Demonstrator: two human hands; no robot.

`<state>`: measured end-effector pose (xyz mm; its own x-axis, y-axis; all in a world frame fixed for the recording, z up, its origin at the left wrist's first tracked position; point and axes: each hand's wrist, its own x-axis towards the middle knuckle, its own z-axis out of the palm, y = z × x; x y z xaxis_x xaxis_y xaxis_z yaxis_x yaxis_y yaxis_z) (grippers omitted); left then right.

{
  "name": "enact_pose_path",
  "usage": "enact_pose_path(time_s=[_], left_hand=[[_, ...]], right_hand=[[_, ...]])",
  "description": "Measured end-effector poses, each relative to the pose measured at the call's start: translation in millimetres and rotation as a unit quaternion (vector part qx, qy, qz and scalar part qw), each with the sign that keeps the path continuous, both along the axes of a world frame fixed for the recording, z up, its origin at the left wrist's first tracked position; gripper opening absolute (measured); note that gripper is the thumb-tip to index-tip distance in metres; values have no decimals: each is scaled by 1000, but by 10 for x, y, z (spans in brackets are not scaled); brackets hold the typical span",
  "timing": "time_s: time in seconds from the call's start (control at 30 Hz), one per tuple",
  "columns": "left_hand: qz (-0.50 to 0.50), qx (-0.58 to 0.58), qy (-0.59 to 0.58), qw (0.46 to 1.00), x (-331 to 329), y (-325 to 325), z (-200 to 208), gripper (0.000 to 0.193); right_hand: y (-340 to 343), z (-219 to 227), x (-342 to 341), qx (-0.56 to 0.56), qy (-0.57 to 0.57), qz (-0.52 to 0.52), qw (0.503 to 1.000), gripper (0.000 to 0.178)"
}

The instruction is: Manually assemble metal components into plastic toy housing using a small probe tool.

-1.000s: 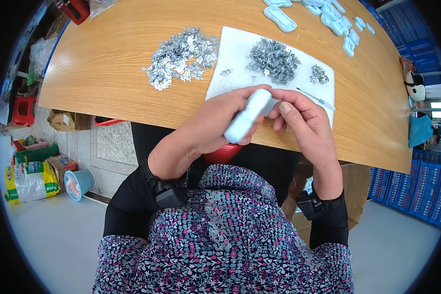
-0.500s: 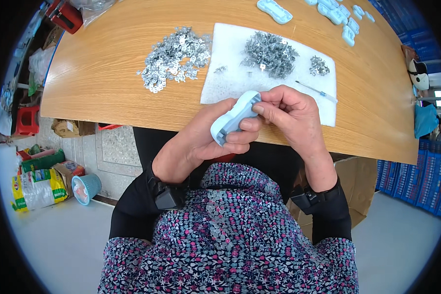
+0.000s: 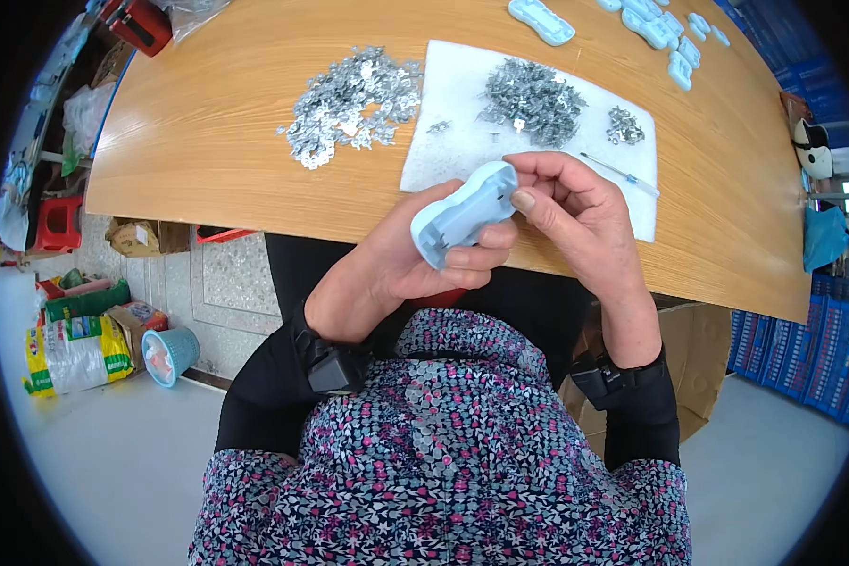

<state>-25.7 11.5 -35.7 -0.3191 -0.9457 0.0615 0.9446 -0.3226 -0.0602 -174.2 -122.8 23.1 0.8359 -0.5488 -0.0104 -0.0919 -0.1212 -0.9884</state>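
A light blue plastic shell (image 3: 464, 215), waisted like a peanut and hollow on the side facing me, is tilted above the table's near edge. My left hand (image 3: 396, 250) is closed round it, palm along its left side and fingertips on the lower right rim. Small dark metal bits show inside, near both of its ends. At the upper right end sits my right hand (image 3: 580, 212), its index finger along the rim and its thumb at the inner edge. Whether a small part is pinched between those fingers is hidden.
On the wooden table (image 3: 208, 123) lie a heap of small metal pieces (image 3: 354, 104) and a white foam sheet (image 3: 453, 85). The sheet bears a pile of metal clips (image 3: 533, 102), a smaller pile (image 3: 624, 125) and a pen (image 3: 613, 168). More blue shells (image 3: 653, 28) lie far right.
The shell has turned so more of its hollow inside faces me. My right thumb has drawn back from inside it to the edge. The whole view has shifted slightly.
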Motion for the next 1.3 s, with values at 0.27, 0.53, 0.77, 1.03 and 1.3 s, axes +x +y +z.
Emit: enact_pose_path(time_s=[0.27,0.53,0.77,1.03,1.3], left_hand=[[-18,10,-37,999,10,47,-19,47],[76,69,-353,930,156,98,312,65],[285,101,-443,844,-41,24,398,45],[329,122,-390,851,-44,-45,267,44],[347,125,-391,843,-73,-61,257,44]], right_hand=[[48,27,90,37,8,49,998,24],[-81,-74,81,94,-6,-55,994,20],[-23,-150,55,124,-22,-72,990,24],[170,-113,74,77,23,-46,996,31],[190,-128,45,70,45,-34,996,26]])
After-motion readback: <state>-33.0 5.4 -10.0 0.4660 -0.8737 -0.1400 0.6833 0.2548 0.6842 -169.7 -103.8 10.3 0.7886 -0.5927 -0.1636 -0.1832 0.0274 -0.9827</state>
